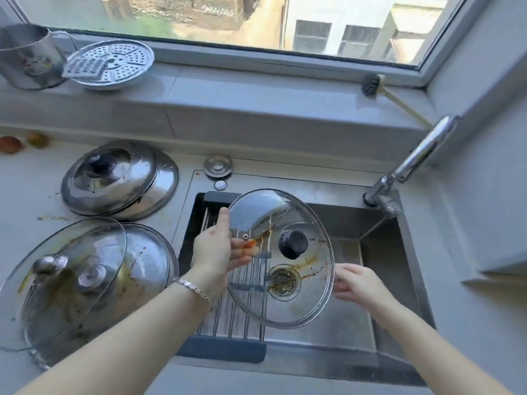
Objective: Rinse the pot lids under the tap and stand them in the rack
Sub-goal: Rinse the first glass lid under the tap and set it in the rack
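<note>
A glass pot lid [288, 306] with a black knob and brown sauce streaks hangs over the steel sink [385, 258]. My left hand [215, 252] grips its left rim, thumb on top and fingers underneath. At the lid's right rim, my right hand [358, 283] touches the edge with relaxed fingers. The tap [410, 169] stands at the sink's right back corner; no water shows. A roll-up rack [228, 317] covers the sink's left part. Two steel lids [119, 181] are stacked on the counter at left. In front of them lies a dirty glass lid [62, 277] over another steel lid [148, 258].
On the window sill stand a steel container [27, 57] and a perforated steamer plate [109, 64]. A brush [373, 85] lies at the sill's right end. A sink plug cover [218, 165] sits behind the rack. Two fruits [20, 142] lie at far left.
</note>
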{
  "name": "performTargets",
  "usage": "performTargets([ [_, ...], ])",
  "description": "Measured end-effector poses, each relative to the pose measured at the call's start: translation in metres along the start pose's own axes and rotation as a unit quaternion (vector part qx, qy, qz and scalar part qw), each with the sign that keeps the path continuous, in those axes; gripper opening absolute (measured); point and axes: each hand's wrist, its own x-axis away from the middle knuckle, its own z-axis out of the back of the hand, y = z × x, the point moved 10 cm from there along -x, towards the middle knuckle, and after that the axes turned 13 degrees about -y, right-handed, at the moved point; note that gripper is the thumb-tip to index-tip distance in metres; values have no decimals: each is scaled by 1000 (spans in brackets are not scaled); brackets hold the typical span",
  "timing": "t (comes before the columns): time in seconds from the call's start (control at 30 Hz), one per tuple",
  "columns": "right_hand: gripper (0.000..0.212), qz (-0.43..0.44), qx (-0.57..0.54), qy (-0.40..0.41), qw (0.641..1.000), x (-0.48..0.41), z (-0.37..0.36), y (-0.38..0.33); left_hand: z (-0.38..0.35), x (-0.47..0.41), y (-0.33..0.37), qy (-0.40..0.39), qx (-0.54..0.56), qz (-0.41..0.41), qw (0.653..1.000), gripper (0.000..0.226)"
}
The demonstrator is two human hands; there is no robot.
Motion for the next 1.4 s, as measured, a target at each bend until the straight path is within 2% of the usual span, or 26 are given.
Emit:
performTargets([
  [0.07,19,-5,35,41,999,1,50,8,-33,2,-12,9,0,0,1000,42],
  [0.2,41,-10,158,118,980,-3,135,-16,-80,5,-29,33,10,-3,999,45],
  [0.3,50,-7,157,147,976,-22,173,-40,-100,4,-35,48,18,-14,999,43],
  [0.43,51,-53,113,127,984,-51,181,-44,-116,6,-34,60,0,-25,998,36],
  [0.53,43,-70,90,137,984,-64,183,-42,-124,2,-30,61,-24,-28,997,37],
  [0.67,28,-75,93,140,983,-73,182,-44,-131,-5,-22,57,-44,-35,997,38],
  [0.93,21,-93,92,150,980,-86,191,-41,-148,-24,-9,33,-59,-34,997,42],
  [1.17,34,-68,97,190,975,-91,203,-31,-158,-33,-16,19,-54,-14,998,40],
  [1.4,29,-67,93,176,978,-97,207,-25,-161,-34,-23,12,-53,-1,999,43],
])
